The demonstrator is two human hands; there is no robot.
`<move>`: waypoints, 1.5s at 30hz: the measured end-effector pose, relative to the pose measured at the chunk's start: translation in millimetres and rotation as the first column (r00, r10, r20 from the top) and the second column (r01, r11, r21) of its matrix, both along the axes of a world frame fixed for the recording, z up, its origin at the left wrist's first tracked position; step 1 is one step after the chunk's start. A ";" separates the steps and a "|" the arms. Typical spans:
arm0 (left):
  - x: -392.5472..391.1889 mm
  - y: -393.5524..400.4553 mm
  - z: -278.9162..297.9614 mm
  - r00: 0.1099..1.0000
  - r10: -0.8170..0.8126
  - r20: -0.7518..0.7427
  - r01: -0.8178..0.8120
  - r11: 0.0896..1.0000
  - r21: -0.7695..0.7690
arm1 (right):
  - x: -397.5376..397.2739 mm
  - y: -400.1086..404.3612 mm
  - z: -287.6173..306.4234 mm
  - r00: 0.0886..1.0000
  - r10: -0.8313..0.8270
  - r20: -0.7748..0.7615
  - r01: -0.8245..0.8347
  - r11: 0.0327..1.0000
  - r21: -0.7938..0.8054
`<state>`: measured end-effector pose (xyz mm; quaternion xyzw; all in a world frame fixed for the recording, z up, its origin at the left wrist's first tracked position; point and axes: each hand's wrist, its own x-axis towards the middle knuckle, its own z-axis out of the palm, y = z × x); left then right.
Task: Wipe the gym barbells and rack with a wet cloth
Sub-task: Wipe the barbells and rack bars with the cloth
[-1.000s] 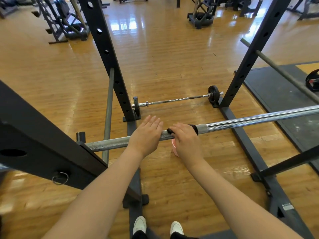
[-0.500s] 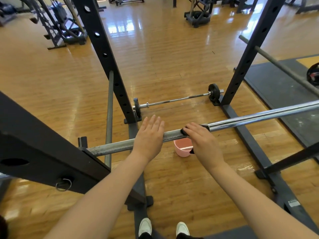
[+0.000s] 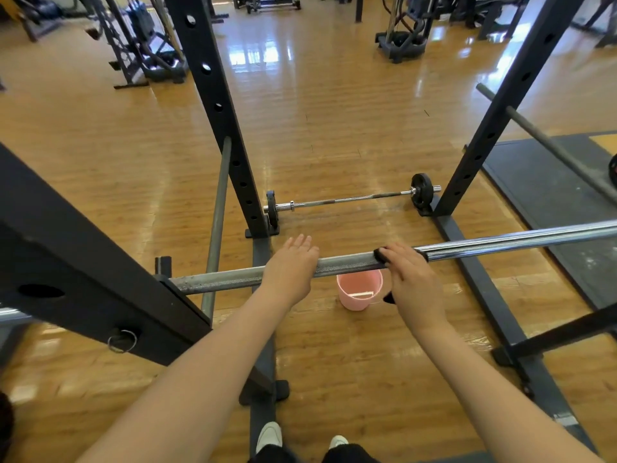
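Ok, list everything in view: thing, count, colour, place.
barbell: one, chrome and grey, racked across the near frame under both hands
cloth: one, black, wrapped on the barbell under the right hand
bucket: one, pink, on the floor below the barbell
small barbell: one, chrome with black plates, on the floor between the far uprights
rack: one, black, uprights and base rails around the person
safety bars: two, grey, one along each side of the rack
mat: one, dark grey, floor at right
gym machines: several, dark, in the background
shoes: two, white, bottom edge
left hand: flat on the barbell
right hand: grips the cloth
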<state>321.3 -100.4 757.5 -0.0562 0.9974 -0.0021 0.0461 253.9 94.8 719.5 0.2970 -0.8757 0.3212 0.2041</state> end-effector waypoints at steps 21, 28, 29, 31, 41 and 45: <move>3.4 11.7 -13.6 0.980 0.027 -0.196 -0.056 0.987 -0.147 | 9.3 -29.3 -12.0 0.950 0.280 -0.137 -0.265 0.957 0.118; -3.6 8.4 -6.7 0.995 0.049 -0.082 -0.052 0.998 -0.031 | 17.0 -48.1 -3.4 0.995 0.089 -0.052 -0.091 0.995 -0.048; -4.0 7.8 -5.0 0.995 0.056 -0.077 -0.057 0.998 -0.014 | 23.4 -54.9 -0.5 0.989 0.128 -0.076 -0.130 0.991 -0.024; -4.7 7.5 -0.6 0.997 0.069 -0.046 -0.068 0.997 0.028 | 26.3 -55.8 0.4 0.965 0.225 -0.131 -0.219 0.974 0.064; 1.3 7.1 -8.4 0.990 0.006 -0.141 -0.015 0.998 -0.063 | 6.7 -39.3 -4.6 0.990 0.112 -0.091 -0.115 0.993 -0.032; 2.8 9.1 -7.0 0.985 0.003 -0.170 -0.015 0.997 -0.072 | 9.9 -43.9 -8.2 0.962 0.266 -0.060 -0.260 0.961 0.094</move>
